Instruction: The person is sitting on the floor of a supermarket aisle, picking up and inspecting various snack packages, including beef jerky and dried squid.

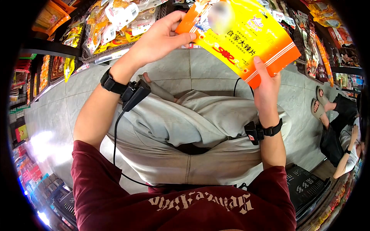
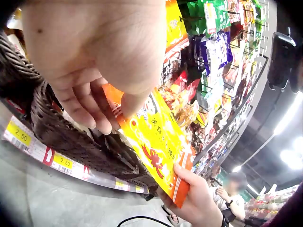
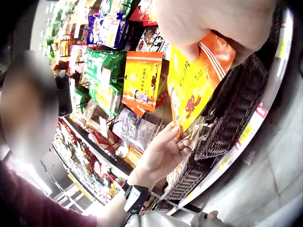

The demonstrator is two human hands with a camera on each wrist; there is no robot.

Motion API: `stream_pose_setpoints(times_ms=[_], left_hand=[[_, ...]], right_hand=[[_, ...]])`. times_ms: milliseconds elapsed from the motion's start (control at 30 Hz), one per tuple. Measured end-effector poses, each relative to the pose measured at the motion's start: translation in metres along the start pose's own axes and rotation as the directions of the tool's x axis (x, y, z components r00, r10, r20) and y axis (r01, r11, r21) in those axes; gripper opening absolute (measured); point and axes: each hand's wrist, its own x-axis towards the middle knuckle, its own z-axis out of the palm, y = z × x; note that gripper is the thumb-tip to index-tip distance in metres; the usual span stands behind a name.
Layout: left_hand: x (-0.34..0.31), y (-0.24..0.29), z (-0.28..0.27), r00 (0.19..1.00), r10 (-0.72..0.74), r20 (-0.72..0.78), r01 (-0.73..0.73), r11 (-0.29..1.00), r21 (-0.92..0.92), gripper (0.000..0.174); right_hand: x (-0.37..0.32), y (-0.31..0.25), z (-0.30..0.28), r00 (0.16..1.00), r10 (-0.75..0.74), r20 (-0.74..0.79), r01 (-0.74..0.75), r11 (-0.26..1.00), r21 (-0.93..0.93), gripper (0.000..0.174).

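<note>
A flat yellow packet with orange ends (image 1: pixel 241 34) is held up between both hands, its printed front with Chinese lettering towards the head view. The left hand (image 1: pixel 163 36) pinches one orange end, thumb on the front and fingers behind. At the opposite end the right hand (image 1: pixel 266 82) grips the packet, thumb laid on its face and the other fingers hidden behind it. In the left wrist view the packet (image 2: pixel 154 137) slants down from the left hand (image 2: pixel 94 56) to the right hand (image 2: pixel 196 198). The right wrist view shows the packet (image 3: pixel 191 85) above a dark wicker basket (image 3: pixel 236 109).
Shelves carry wicker baskets of snack bags (image 1: pixel 111 27), with price labels (image 2: pixel 61 163) along the edge. Similar yellow and orange packets (image 3: pixel 142 80) hang behind. Another person (image 1: pixel 348 142) is at the right, near sandalled feet (image 1: pixel 318 107). A black crate (image 1: pixel 306 188) stands behind at the right.
</note>
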Motion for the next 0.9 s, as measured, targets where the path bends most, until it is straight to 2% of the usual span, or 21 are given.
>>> stream_pose_setpoints(times_ms=[67, 133, 200, 267, 333, 367, 400, 433, 467, 500, 533, 600, 633, 667, 733, 767, 800, 867, 900], left_hand=[[0.000, 0.000, 0.000, 1.000, -0.006, 0.004, 0.006, 1.000, -0.028, 0.047], [-0.002, 0.003, 0.001, 0.999, 0.014, -0.042, -0.011, 0.997, 0.070, 0.055], [-0.003, 0.001, 0.002, 1.000, 0.030, -0.006, -0.030, 0.999, 0.037, 0.059], [-0.008, 0.005, 0.008, 0.998, 0.047, 0.032, -0.047, 0.999, 0.002, 0.063], [-0.016, 0.021, 0.023, 0.994, 0.094, 0.061, -0.094, 0.996, 0.002, 0.076], [-0.013, 0.023, 0.018, 0.994, 0.041, 0.104, -0.039, 0.999, -0.015, 0.085], [-0.018, 0.016, 0.030, 0.987, 0.105, 0.125, -0.108, 0.994, 0.019, 0.089], [-0.018, 0.015, 0.030, 0.978, 0.110, 0.176, -0.117, 0.993, 0.031, 0.090], [-0.018, 0.016, 0.029, 0.968, 0.114, 0.224, -0.127, 0.991, 0.043, 0.092], [-0.023, 0.013, 0.039, 0.961, 0.172, 0.218, -0.186, 0.982, 0.043, 0.084], [-0.023, 0.013, 0.041, 0.961, 0.172, 0.217, -0.186, 0.982, 0.043, 0.084], [-0.021, 0.019, 0.044, 0.930, 0.001, 0.369, 0.055, 0.988, -0.141, 0.079], [-0.021, 0.014, 0.047, 0.945, 0.041, 0.324, 0.010, 0.988, -0.156, 0.065], [-0.020, 0.014, 0.047, 0.945, 0.041, 0.324, 0.010, 0.988, -0.156, 0.065], [-0.015, 0.014, 0.045, 0.977, 0.128, 0.170, -0.122, 0.992, -0.042, 0.046], [-0.012, 0.010, 0.037, 0.987, 0.090, 0.130, -0.096, 0.995, 0.040, 0.033], [-0.011, 0.008, 0.035, 0.987, 0.090, 0.130, -0.096, 0.995, 0.040, 0.033], [-0.010, 0.005, 0.032, 0.996, 0.091, 0.009, -0.091, 0.994, -0.063, 0.027], [-0.009, 0.006, 0.029, 0.998, 0.049, 0.031, -0.049, 0.999, 0.002, 0.032]], right_hand=[[0.000, -0.003, 0.001, 0.998, -0.031, -0.051, 0.031, 0.999, 0.009, 0.033], [0.000, -0.005, 0.002, 0.993, -0.062, -0.099, 0.064, 0.998, 0.017, 0.036], [0.000, -0.005, 0.003, 0.960, -0.249, -0.130, 0.251, 0.968, -0.007, 0.041], [-0.005, -0.002, -0.001, 0.950, -0.294, -0.103, 0.289, 0.955, -0.061, 0.040], [-0.014, -0.001, -0.001, 0.951, -0.282, 0.124, 0.304, 0.922, -0.238, 0.038], [-0.014, -0.002, -0.003, 0.968, -0.218, 0.126, 0.243, 0.940, -0.240, 0.041], [-0.008, -0.002, 0.006, 0.797, -0.307, 0.520, 0.501, 0.816, -0.287, 0.048], [-0.011, -0.002, 0.012, 0.757, -0.263, 0.598, 0.531, 0.782, -0.328, 0.054], [-0.014, -0.004, 0.018, 0.757, -0.263, 0.598, 0.530, 0.782, -0.328, 0.054], [-0.019, -0.006, 0.023, 0.732, -0.228, 0.642, 0.577, 0.708, -0.408, 0.054], [-0.021, -0.007, 0.026, 0.707, -0.187, 0.682, 0.623, 0.621, -0.475, 0.054], [-0.020, -0.006, 0.027, 0.702, -0.186, 0.687, 0.623, 0.628, -0.467, 0.053], [-0.020, -0.005, 0.027, 0.698, -0.184, 0.692, 0.622, 0.634, -0.459, 0.052], [-0.020, -0.005, 0.025, 0.698, -0.184, 0.692, 0.622, 0.634, -0.459, 0.052], [-0.019, -0.005, 0.021, 0.692, -0.206, 0.692, 0.632, 0.636, -0.443, 0.051], [-0.020, -0.004, 0.020, 0.694, -0.206, 0.690, 0.631, 0.635, -0.445, 0.051], [-0.019, -0.003, 0.021, 0.716, -0.205, 0.667, 0.604, 0.661, -0.445, 0.049], [-0.017, -0.002, 0.021, 0.737, -0.203, 0.645, 0.577, 0.686, -0.443, 0.047], [-0.016, -0.002, 0.022, 0.757, -0.209, 0.619, 0.564, 0.687, -0.458, 0.045]])
